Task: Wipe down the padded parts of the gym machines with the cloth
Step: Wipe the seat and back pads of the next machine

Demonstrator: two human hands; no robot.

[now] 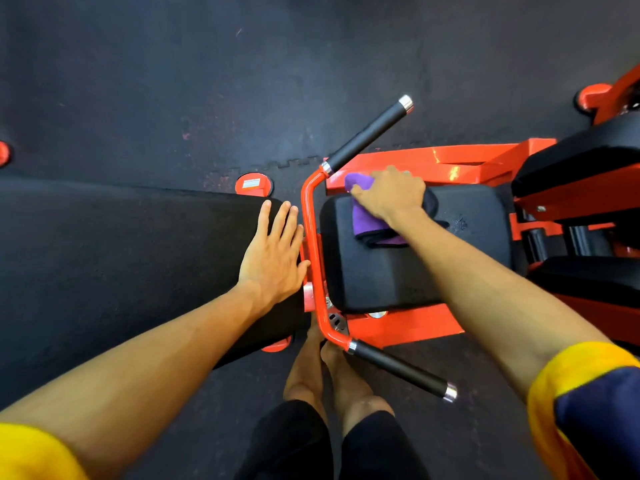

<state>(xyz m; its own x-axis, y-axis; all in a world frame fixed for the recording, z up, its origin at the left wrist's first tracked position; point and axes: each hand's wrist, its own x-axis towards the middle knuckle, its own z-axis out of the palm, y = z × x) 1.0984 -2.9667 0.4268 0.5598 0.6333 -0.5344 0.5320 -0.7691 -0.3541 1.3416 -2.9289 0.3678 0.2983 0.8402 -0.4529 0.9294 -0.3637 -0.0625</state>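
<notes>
The right hand point(389, 194) gripped a purple cloth point(367, 221), fingers curled over it, and pressed it onto the far end of the black seat pad point(381, 278). The left hand point(273, 258) lay flat with straight, slightly spread fingers on the long black pad point(138, 254) beside it, holding nothing. Between the two pads ran an orange bar point(310, 237) ending in black grips point(367, 136). Bare feet point(311, 368) stood on the dark floor point(173, 81) below.
</notes>
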